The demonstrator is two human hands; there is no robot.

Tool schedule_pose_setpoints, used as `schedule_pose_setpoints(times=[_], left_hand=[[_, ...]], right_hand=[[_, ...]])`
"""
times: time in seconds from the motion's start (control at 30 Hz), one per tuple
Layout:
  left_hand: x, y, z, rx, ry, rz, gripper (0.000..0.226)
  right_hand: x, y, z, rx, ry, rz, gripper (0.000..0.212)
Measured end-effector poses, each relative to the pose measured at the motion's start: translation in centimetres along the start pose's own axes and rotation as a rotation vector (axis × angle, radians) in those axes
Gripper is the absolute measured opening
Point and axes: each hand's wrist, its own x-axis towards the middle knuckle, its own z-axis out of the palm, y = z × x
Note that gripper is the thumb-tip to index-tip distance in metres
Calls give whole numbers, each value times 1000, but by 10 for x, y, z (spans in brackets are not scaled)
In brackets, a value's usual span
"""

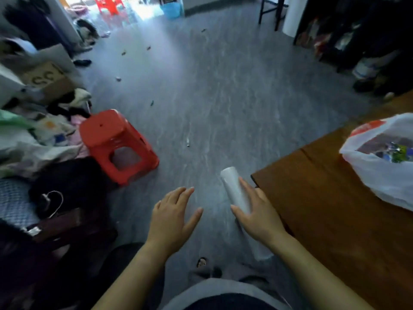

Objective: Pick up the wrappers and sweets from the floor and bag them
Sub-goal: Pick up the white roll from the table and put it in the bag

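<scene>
My right hand (257,213) grips a roll of clear plastic bags (234,186), held upright-tilted over the floor beside the wooden table. My left hand (174,220) hovers open to its left, fingers spread, holding nothing. Small wrappers and sweets lie scattered on the grey floor: a pale one (188,143) near the middle, a dark one (152,103), one (118,79) further left, and others (148,48) far off. Another piece (201,262) lies close to my feet. A white plastic bag (380,175) holding colourful sweets sits on the table at the right.
A red plastic stool (116,144) stands left of centre. Piled clothes, a cardboard box (48,79) and a hanger (53,202) crowd the left side. The wooden table (324,209) fills the right. Dark shelving (348,30) and a blue bin (172,10) stand at the back.
</scene>
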Motion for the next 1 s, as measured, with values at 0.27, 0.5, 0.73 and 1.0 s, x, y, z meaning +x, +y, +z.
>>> schedule_pose_setpoints(times=[0.27,0.5,0.73,1.0], left_hand=[[16,-77,-28,-64,107,-223,61],[88,-128,-41,-75,111,-314,63],[248,-155,-63,-44,42,-205,65],[400,-172,-94,6,21,-86,63]], right_hand=[[80,-73,47,-68,-100,-144,72],[162,-90,68,-71,-149,-119,71],[313,-119,56,-58,-86,-88,69],[442,-146,8,-57,-11,-68,70]])
